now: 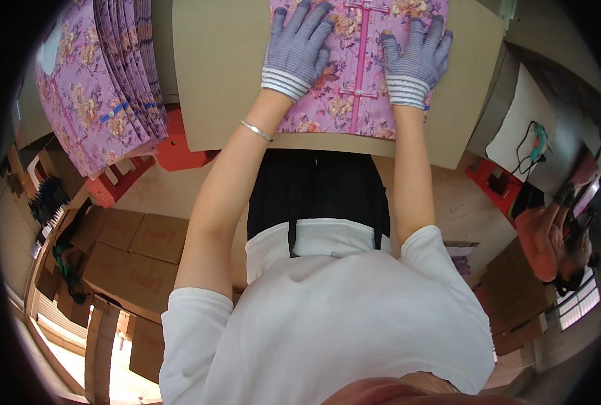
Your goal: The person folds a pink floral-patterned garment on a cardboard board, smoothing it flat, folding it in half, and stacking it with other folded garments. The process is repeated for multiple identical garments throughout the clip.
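A folded pink-purple floral garment (337, 111) lies on the tan tabletop (226, 81), with a magenta strip and frog-style fasteners down its middle. My left hand (297, 50), in a grey-blue knit glove with a white-striped cuff, rests flat on the garment's left side, fingers spread. On its right side my right hand (415, 61), gloved the same way, also lies flat with fingers apart. Neither hand grips anything. The far part of the garment runs out of the top of the picture.
A stack of folded floral garments (105, 88) stands to the left, above red plastic stools (121, 179). Cardboard boxes (135, 253) are piled behind at left. On the right, a white-topped table (527, 128) holds a teal tool (538, 142) with a cord; another person (543, 236) is beyond.
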A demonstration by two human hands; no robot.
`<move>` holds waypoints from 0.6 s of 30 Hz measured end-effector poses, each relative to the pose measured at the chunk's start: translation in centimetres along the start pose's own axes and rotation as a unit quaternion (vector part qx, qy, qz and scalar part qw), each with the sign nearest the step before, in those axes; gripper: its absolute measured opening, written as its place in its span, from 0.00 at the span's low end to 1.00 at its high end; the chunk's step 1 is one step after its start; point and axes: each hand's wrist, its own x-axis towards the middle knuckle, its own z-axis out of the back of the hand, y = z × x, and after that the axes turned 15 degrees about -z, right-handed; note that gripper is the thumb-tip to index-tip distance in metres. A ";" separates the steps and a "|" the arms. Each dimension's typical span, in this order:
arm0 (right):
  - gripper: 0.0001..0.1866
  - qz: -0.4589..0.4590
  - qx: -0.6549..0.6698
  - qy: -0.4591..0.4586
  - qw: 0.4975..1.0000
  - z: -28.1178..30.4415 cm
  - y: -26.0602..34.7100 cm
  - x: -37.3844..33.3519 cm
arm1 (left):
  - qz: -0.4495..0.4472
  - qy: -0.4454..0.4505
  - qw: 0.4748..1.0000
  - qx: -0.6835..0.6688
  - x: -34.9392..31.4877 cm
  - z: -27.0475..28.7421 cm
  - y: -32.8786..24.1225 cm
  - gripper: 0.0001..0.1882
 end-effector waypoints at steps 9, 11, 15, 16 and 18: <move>0.30 -0.005 0.005 0.009 1.000 0.4 0.8 0.1 | -0.031 -0.014 0.999 0.040 0.2 -0.3 0.6 0.24; 0.29 -0.015 0.017 0.013 1.000 0.3 0.9 0.1 | -0.032 -0.017 0.999 0.035 -0.1 -0.8 1.0 0.23; 0.27 -0.001 0.003 0.020 1.000 -0.7 1.2 1.1 | -0.009 0.019 1.000 0.010 0.2 0.1 0.4 0.24; 0.27 0.007 -0.008 0.024 1.000 -0.6 1.7 1.7 | -0.009 0.019 1.000 0.008 0.1 0.1 0.4 0.24; 0.27 0.018 -0.025 0.025 0.999 -1.0 2.3 2.7 | -0.020 0.011 1.000 0.019 0.4 -0.1 0.8 0.25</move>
